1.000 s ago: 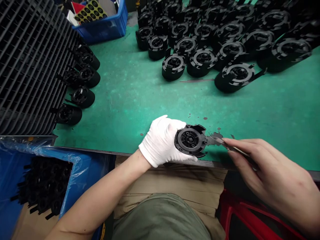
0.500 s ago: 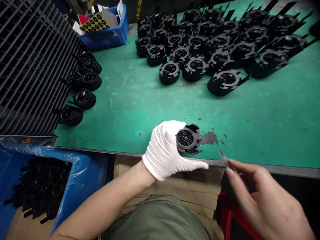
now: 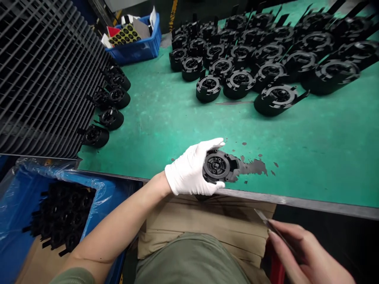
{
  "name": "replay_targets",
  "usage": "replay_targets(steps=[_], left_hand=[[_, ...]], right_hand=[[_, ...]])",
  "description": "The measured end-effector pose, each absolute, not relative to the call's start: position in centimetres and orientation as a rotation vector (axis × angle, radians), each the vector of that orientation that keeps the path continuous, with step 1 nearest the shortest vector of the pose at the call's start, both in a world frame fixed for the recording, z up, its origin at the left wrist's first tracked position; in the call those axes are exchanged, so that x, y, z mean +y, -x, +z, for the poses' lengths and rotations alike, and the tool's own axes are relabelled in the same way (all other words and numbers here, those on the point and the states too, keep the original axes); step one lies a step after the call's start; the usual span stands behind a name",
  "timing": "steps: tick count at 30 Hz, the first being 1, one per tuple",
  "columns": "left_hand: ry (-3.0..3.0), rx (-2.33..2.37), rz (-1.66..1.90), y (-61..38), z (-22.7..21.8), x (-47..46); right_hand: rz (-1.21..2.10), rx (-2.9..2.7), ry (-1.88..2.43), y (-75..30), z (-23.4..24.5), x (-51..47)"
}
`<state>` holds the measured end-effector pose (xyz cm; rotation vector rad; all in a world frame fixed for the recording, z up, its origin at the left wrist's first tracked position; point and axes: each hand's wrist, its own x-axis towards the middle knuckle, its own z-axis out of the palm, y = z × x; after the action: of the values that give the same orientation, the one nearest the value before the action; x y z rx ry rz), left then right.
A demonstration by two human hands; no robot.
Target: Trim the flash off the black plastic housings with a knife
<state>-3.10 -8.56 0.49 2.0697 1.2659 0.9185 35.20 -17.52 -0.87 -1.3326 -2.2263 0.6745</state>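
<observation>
My left hand (image 3: pixel 192 167), in a white glove, grips a round black plastic part (image 3: pixel 217 165) near the front edge of the green tabletop (image 3: pixel 166 118). The part's ringed face points up and its tabs stick out to the right; the palm hides its left side. My bare right hand (image 3: pixel 299 248) pinches a thin pointed metal blade, seemingly a craft knife (image 3: pixel 262 217), its tip aimed up and left. That blade is in front of the table edge, apart from the part. A dark worn patch (image 3: pixel 254 167) lies just right of the part.
Rows of black round housings (image 3: pixel 239 83) fill the back right. More housings (image 3: pixel 96 135) stand beside a dark slatted rack (image 3: pixel 38 79) at left. A blue bin (image 3: pixel 136 51) holds labels at the back. A plastic-lined blue crate (image 3: pixel 103 197) of black parts sits lower left.
My left hand has turned the black part, and its thumb has closed in along it. My right hand has moved down with the blade, away from the tabletop. The view has shifted slightly.
</observation>
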Motion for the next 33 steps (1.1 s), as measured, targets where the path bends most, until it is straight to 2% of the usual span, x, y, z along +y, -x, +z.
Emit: replay_targets(steps=[4,9,16,21,26,31,33], left_hand=[[-2.053,1.322,0.878,3.1,0.3,-8.7],[-2.088,1.316,0.901,2.9,0.1,-8.7],[-2.095,1.349,0.911,2.7,-0.6,-8.6],[-2.122,1.326,0.906,2.6,-0.7,-8.5],[-2.115,1.340,0.888,2.6,-0.5,-8.6],[-2.134,1.314,0.917,2.6,-0.4,-8.5],[-2.120,1.315,0.908,2.6,-0.3,-8.5]], right_hand=[[0.407,-2.386,1.068,-32.3,2.2,-11.0],[0.303,-2.532,0.862,-28.9,4.3,-6.6],[0.292,-2.615,0.863,-29.1,4.1,-5.8],[0.166,-2.669,0.753,-28.7,4.7,-5.5],[0.220,-2.660,0.703,-27.3,5.6,-5.0],[0.124,-2.709,0.589,-26.9,5.5,-4.8],[0.199,-2.696,0.664,-26.9,5.6,-4.9]])
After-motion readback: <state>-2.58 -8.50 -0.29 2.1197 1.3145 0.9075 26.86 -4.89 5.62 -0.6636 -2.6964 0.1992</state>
